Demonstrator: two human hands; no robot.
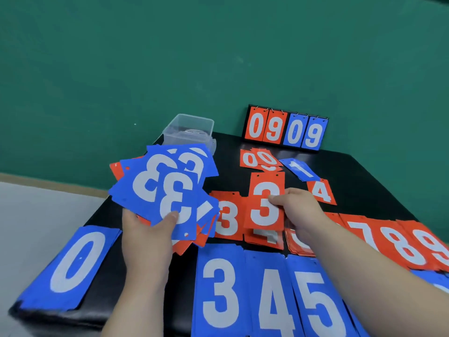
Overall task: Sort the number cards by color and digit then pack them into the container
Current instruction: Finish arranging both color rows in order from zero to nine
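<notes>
The black table (364, 181) fills most of my view, smooth and faintly glossy, set against a matte green wall (218, 57). Nearest me lie flat rectangular stacks with white digits: the blue 0 pile (73, 263), blue 3 pile (220, 288), blue 4 pile (272, 305) and blue 5 pile (315, 307). Behind them runs a red row, partly hidden by my right forearm. In it the red 3 pile (227, 217), red 7 pile (362, 237), red 8 pile (403, 246) and red 9 pile (435, 249) read clearly.

My left hand (145, 239) grips a messy fan of cards (165, 186), thumb on top, blue 3s uppermost with red edges poking out beneath. My right hand (298, 210) pinches a red 3 card (266, 203) by its right edge, above the red row.

At the back stand a flip scoreboard (285, 130) reading 0909 and a clear, round-cornered plastic container (189, 130). Loose red 0 cards (257, 159), a blue 1 card (300, 169) and a red 4 card (322, 192) lie in front of the scoreboard.
</notes>
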